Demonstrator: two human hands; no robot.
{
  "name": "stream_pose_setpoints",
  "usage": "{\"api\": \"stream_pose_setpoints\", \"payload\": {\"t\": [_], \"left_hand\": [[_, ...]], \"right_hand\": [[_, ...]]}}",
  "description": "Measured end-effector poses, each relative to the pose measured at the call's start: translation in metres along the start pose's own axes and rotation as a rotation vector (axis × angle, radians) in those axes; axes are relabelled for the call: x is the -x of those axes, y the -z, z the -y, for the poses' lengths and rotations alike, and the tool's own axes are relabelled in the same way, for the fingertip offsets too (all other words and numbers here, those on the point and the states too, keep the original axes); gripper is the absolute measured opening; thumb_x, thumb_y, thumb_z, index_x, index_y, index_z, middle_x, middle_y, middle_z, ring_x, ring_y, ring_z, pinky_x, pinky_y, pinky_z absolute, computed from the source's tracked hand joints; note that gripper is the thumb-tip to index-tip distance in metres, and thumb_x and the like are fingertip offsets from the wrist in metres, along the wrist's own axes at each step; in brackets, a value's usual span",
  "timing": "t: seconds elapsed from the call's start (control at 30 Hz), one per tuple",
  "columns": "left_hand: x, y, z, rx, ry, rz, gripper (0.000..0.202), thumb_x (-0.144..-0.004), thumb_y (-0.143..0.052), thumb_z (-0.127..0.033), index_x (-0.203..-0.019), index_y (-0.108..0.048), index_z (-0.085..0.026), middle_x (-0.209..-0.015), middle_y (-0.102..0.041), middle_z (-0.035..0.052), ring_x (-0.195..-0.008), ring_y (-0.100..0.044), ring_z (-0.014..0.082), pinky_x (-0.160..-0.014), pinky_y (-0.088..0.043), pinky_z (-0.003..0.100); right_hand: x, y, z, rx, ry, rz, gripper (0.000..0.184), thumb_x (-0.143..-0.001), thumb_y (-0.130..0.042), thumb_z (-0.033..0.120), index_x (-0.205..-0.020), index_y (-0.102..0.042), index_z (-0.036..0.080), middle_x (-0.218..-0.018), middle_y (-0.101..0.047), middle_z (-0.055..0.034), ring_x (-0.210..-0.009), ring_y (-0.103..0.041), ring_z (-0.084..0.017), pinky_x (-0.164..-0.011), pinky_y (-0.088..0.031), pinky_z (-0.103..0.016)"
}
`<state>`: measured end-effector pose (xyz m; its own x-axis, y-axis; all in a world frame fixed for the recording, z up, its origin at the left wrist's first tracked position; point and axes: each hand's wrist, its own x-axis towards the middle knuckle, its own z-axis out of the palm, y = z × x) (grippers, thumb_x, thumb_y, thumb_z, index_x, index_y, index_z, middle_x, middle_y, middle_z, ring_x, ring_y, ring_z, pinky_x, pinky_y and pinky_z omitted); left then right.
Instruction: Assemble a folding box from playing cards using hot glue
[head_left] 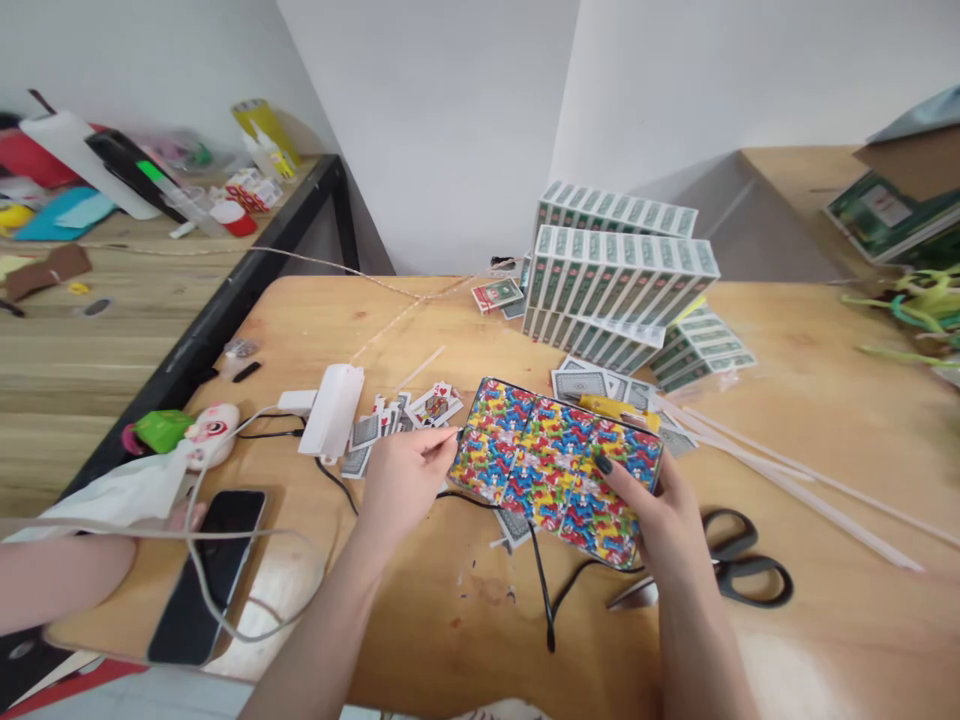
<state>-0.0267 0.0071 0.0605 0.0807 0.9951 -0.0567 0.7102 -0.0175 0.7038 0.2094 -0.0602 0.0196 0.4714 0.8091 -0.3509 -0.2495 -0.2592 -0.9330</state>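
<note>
A flat panel of colourful patterned cards, joined side by side, is held tilted above the wooden table. My right hand grips its lower right edge, thumb on top. My left hand pinches the panel's left edge with its fingertips. Loose playing cards lie scattered just behind my left hand, beside a white glue gun. A yellow tool lies behind the panel.
Stacked green card boxes stand at the back centre. Black scissors lie right of my right hand, long glue sticks beyond. A phone, white cable and a pink toy lie at left. Another person's arm rests at far left.
</note>
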Motion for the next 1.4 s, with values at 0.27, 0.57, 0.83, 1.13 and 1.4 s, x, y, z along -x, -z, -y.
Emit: {"api": "stream_pose_setpoints", "payload": {"t": [0.27,0.57,0.83,1.13,1.4], "left_hand": [[0.004,-0.002,-0.011,-0.49,-0.212,-0.04,0.033,-0.092,-0.045,-0.025,-0.086,-0.077,-0.018,-0.066,-0.074,0.008,-0.051,-0.062,0.0158,-0.051,-0.032,0.027],[-0.038,0.012,-0.022,-0.652,-0.298,0.207,0.032,-0.089,-0.044,-0.02,-0.09,-0.075,-0.023,-0.079,-0.076,0.0074,-0.07,-0.069,0.0238,-0.057,-0.037,0.029],[-0.073,0.001,-0.043,-0.767,-0.534,0.397,0.03,-0.079,-0.047,-0.006,-0.089,-0.073,-0.017,-0.08,-0.074,0.0115,-0.075,-0.068,0.0269,-0.066,-0.046,0.033],[-0.085,-0.016,-0.034,-0.225,-0.417,0.406,0.024,-0.084,-0.053,-0.022,-0.084,-0.077,-0.026,-0.088,-0.077,0.0038,-0.083,-0.069,0.0229,-0.074,-0.047,0.032],[-0.078,-0.021,-0.017,0.069,-0.241,0.33,0.018,-0.079,-0.061,-0.027,-0.086,-0.078,-0.023,-0.085,-0.077,0.0054,-0.078,-0.07,0.0228,-0.068,-0.047,0.03]], "right_hand": [[0.015,-0.001,0.019,0.314,0.051,-0.038,0.052,-0.063,-0.075,0.051,-0.102,-0.054,0.025,-0.082,-0.069,-0.0005,-0.069,-0.065,-0.019,-0.062,-0.053,-0.029],[0.04,0.004,0.016,0.772,0.082,-0.03,0.04,-0.071,-0.063,0.063,-0.087,-0.053,0.028,-0.069,-0.07,0.0006,-0.062,-0.067,-0.023,-0.053,-0.048,-0.03],[0.065,0.008,0.008,1.121,0.035,0.215,0.038,-0.082,-0.044,0.066,-0.076,-0.048,0.029,-0.058,-0.068,-0.0009,-0.056,-0.068,-0.027,-0.045,-0.039,-0.028],[0.021,-0.01,0.04,1.044,0.499,0.065,0.03,-0.088,-0.047,0.046,-0.087,-0.067,0.024,-0.085,-0.074,-0.007,-0.074,-0.07,-0.024,-0.064,-0.05,-0.031],[-0.04,-0.086,0.044,0.909,0.516,0.349,0.029,-0.088,-0.046,0.023,-0.089,-0.075,0.023,-0.095,-0.076,-0.0059,-0.086,-0.071,-0.023,-0.08,-0.052,-0.033]]}}
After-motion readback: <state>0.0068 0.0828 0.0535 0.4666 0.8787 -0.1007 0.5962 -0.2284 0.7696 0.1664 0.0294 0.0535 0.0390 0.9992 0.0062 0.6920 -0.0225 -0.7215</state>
